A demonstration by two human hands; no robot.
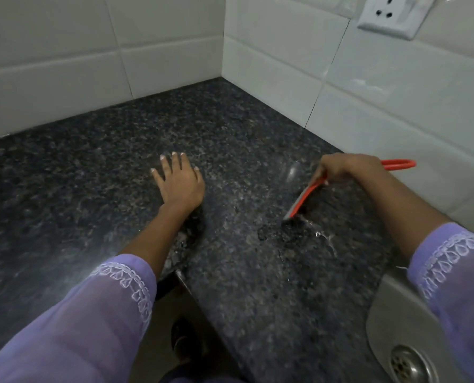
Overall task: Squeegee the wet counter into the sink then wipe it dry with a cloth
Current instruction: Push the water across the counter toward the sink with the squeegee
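Steel sink (382, 308) beside wet speckled counter (244, 272), orange squeegee (303, 199) blade down.

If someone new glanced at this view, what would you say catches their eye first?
Probably the orange squeegee, the one bright thing here: the right hand grips its handle and its blade meets the dark speckled granite counter beside a small puddle of water. Next, the left hand lies flat with fingers spread at the counter's middle. The steel sink with its drain sits at the lower right.
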